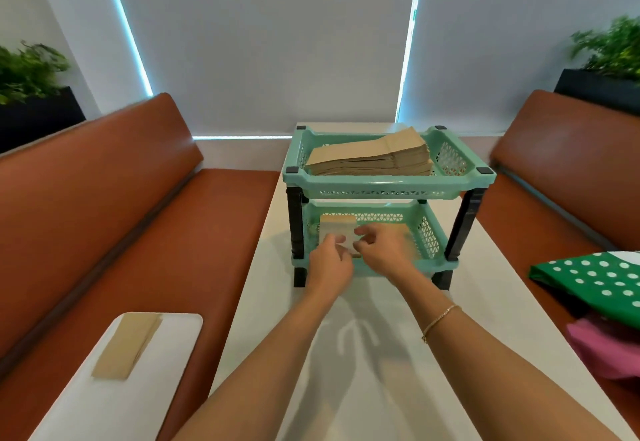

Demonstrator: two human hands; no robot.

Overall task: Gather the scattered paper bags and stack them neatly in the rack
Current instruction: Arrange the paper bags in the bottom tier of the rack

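1. Both forearms reach forward over the white table to the lower tier of the rack.
2. The left hand and right hand meet at the tier's front edge, fingers curled and pinching a small pale bag; motion blur hides the exact finger contact.
3. The bag stands roughly upright just inside the lower tray, between and beyond the fingertips.
4. The rack is mint lattice plastic with black posts.
5. A thick stack of flat brown paper bags fills the top tray.
6. More brown bags lie on a white tray, left, on the brown bench.
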